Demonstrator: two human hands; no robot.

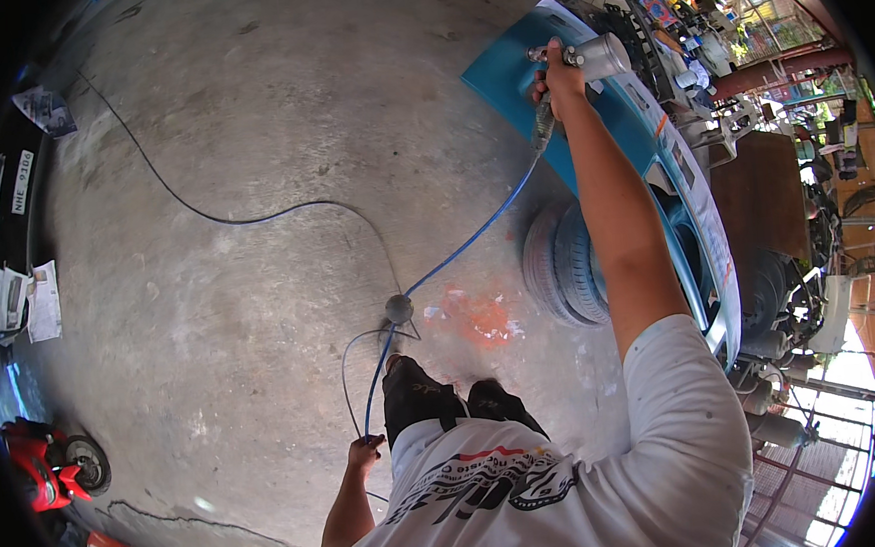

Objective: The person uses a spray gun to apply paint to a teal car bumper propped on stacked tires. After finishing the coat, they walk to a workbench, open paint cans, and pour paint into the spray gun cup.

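Observation:
My right hand (558, 78) is stretched out far ahead and grips a spray gun (585, 59) with a metal cup, held over a long blue car body panel (587, 104). The panel rests on stacked tyres (562, 266). A blue air hose (456, 252) runs from the gun down across the concrete floor to my left hand (364, 450), which holds a loop of it low beside my hip. My dark shoes stand just behind a small round grey object (399, 308) on the floor.
A thin dark cable (203, 213) snakes over the concrete floor. An orange paint stain (480, 319) marks the floor near the tyres. A red scooter (44, 473) stands at the lower left. Cluttered benches, gas cylinders (777, 423) and parts fill the right side.

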